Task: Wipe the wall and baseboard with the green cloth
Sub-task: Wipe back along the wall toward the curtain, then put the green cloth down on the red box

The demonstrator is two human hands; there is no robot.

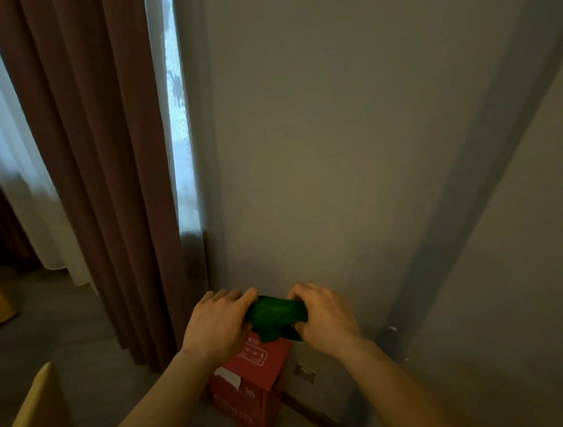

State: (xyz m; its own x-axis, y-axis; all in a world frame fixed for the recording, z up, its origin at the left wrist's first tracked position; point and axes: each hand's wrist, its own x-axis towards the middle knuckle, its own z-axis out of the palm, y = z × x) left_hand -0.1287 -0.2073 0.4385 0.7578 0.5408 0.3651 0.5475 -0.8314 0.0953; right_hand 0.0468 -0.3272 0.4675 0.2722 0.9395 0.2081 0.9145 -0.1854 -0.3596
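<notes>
Both hands grip the green cloth, bunched up between them in front of the wall. Left hand has fingers curled over the cloth's left end; right hand has fingers curled round its right end. Below the hands, a red cardboard box sits on the floor against the wall, white print on its top and side, too blurred to read. Baseboard runs dark along the wall foot. Brown curtain hangs left, with a sheer white curtain beside it.
</notes>
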